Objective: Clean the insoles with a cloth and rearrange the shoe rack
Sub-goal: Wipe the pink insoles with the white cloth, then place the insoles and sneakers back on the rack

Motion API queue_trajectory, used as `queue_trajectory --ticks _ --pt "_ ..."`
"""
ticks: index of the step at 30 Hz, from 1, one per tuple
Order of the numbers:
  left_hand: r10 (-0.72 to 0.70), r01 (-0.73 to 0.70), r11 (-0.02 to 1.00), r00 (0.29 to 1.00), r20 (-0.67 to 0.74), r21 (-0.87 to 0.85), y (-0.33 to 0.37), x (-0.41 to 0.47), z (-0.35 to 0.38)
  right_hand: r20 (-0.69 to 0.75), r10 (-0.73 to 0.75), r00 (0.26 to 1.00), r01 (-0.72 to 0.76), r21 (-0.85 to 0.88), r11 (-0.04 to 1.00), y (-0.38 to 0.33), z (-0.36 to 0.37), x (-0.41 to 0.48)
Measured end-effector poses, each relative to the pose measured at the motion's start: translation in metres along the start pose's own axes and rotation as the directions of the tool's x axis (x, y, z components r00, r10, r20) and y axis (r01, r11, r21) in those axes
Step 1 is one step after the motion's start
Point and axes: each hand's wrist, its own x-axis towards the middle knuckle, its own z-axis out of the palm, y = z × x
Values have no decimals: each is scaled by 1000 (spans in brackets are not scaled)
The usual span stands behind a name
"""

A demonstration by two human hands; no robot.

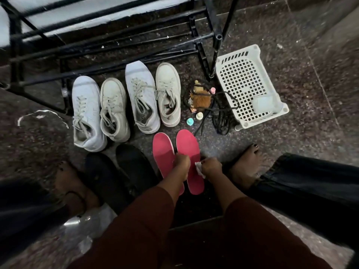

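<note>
Floor, in front of black shoe rack (97, 45). Two pink insoles (187, 146) lie side by side; two black insoles (103, 171) just left of them.

Right hand (212, 166) pinches white cloth (200, 168) against the right pink insole. Left hand (181, 162) has curled fingers at the gap between the pink pair; cannot tell whether it grips either.

Beyond: four pale sneakers (142, 94) in a row, brush (202, 100), small bottles (199, 115), black laces (221, 117), white basket (242, 84). Left forearm covers the left pink insole's heel.

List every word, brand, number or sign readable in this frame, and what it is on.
No text can be read.
The pale shoes show no legible brand; the pink insoles look bare; any labels on the small bottles and white basket are too small or blurred to read.
</note>
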Motion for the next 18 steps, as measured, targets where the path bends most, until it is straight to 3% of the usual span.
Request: queue_trajectory --ticks 2,4,7,9,11,14,16,18 --pt "13 -12 1000 998 -64 19 16 -28 -2 -23 25 999 -25 15 1000 -1 -3 3" --pt "55 -51 998 995 -84 47 30 -50 4 -36 70 997 -64 143 988 -3 -11 8" --pt "167 -159 974 985 -34 161 59 -66 27 -205 85 975 -12 333 943 -14 -40 20" --pt "261 -266 941 964 49 209 84 -73 46 -325 120 938 85 552 829 -24 -74 33" --pt "357 -384 896 921 155 221 109 -82 69 -357 184 916 152 731 665 -28 -109 51" --pt "448 -514 831 845 293 211 136 -96 100 -372 226 900 197 812 550 -30 -155 83" --pt "472 -559 803 809 351 206 149 -105 114 -375 312 873 229 880 417 -35 -180 97" --pt "481 -582 782 790 379 221 159 -110 126 -379 370 848 223 889 400 -38 -198 103"
